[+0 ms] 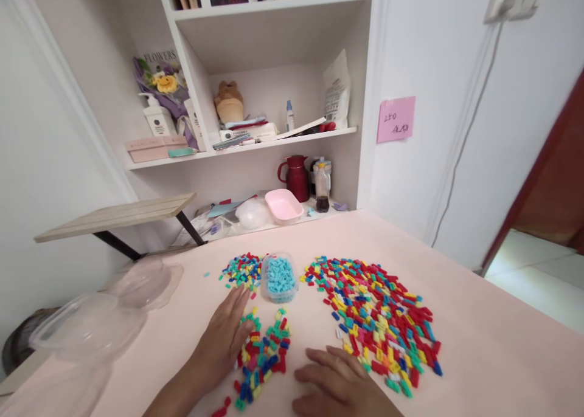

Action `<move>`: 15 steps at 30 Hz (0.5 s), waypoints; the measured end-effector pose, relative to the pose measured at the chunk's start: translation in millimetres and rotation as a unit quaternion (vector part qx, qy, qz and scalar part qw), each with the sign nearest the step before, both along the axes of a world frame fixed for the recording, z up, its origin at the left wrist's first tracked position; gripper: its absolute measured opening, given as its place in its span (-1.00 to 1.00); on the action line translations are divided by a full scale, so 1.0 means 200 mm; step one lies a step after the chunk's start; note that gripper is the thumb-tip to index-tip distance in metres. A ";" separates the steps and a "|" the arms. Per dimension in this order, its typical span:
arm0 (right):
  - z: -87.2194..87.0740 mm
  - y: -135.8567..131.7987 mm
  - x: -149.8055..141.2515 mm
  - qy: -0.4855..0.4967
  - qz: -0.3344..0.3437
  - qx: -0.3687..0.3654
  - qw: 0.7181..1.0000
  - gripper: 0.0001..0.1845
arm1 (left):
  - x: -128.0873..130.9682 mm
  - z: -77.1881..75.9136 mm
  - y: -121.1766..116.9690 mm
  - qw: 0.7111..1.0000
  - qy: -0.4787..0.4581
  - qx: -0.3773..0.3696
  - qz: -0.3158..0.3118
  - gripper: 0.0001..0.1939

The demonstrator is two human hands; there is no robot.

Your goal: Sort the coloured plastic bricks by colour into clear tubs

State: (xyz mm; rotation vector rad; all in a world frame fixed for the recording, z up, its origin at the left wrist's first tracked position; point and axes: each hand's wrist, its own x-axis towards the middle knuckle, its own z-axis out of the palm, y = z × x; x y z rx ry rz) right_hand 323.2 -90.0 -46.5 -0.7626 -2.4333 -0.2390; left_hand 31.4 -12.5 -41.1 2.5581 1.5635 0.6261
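A: What's at the far left?
B: Clear tubs (89, 323), well apart from the hands, with a stretch of table (180, 326) between.

A: And the left hand (223, 338)?
B: Fingers straight, close together, pointing away, just short of the far pile (243, 270). Its thumb is over the middle pile's left edge. I see nothing in its hold, though its underside is hidden.

A: How does the middle pile (264, 359) lie?
B: Between the hands, just right of the left one, which is nearer. Its long axis slants from near left to far right, towards the brick tub (279, 298), which stands apart beyond it.

A: The right hand (340, 383)?
B: Palm down, fingers parted and pointing left at that pile, a strip of table between. No brick shows in its grasp; the palm is out of sight.

A: Room on its right?
B: Little close by: the big pile (383, 313) begins just beside its knuckles. Past that, table runs to the right edge.
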 end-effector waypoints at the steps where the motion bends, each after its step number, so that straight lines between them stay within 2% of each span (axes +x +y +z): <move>1: 0.01 0.00 0.00 0.003 0.001 -0.007 1.000 -0.77 | 0.00 0.01 0.00 1.000 0.004 -0.007 -0.003 -0.45; 8: 0.00 0.00 0.00 0.013 0.008 -0.032 0.999 -0.77 | 0.02 0.09 -0.05 0.998 0.038 -0.032 -0.050 -0.49; 15: -0.02 -0.01 0.00 0.008 0.001 -0.040 0.999 -0.76 | 0.04 0.12 -0.14 0.991 0.063 -0.051 -0.104 -0.45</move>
